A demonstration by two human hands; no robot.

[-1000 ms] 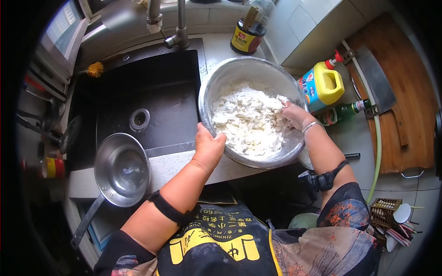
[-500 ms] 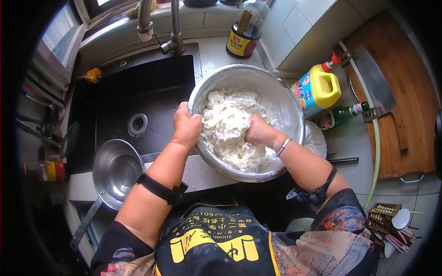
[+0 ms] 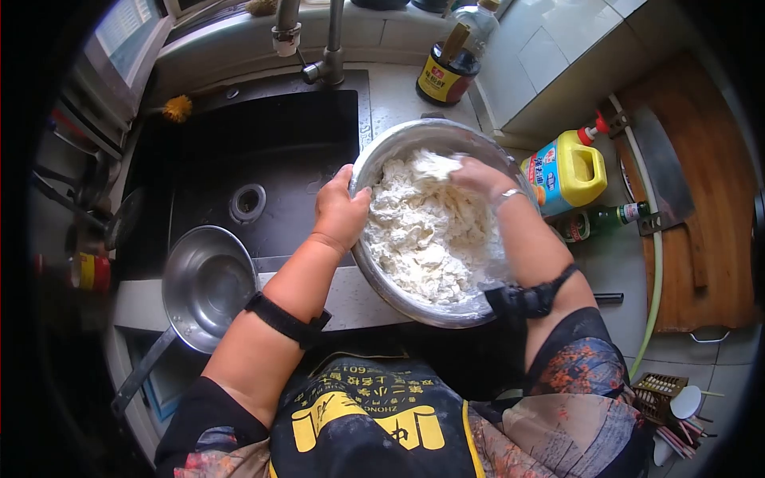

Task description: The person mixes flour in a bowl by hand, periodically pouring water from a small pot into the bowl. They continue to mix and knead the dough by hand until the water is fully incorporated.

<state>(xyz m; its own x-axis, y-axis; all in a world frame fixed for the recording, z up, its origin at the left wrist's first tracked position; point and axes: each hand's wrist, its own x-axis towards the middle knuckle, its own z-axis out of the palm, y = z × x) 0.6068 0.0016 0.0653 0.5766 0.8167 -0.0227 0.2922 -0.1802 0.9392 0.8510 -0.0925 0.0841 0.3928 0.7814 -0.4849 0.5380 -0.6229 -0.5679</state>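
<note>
A large metal bowl [image 3: 381,276] stands tilted at the counter's edge, right of the sink. Inside it lies a shaggy, floury white dough [image 3: 426,239]. My left hand [image 3: 341,209] grips the bowl's left rim, with the thumb over the edge. At the upper right inside the bowl, my right hand [image 3: 478,177] is blurred by motion and touches a raised lump of dough; its fingertips are partly hidden by the dough.
Left of the bowl is the black sink [image 3: 303,171], with a metal pan [image 3: 209,287] at its front edge. A faucet [image 3: 331,68] and a dark sauce jar [image 3: 446,76] stand behind. Rightward are a yellow jug [image 3: 580,171], a green bottle [image 3: 599,221] and a cleaver [image 3: 657,163].
My right hand has moved from the dough's middle to the upper right of the bowl. My left hand still holds the left rim. The whole view has shifted slightly.
</note>
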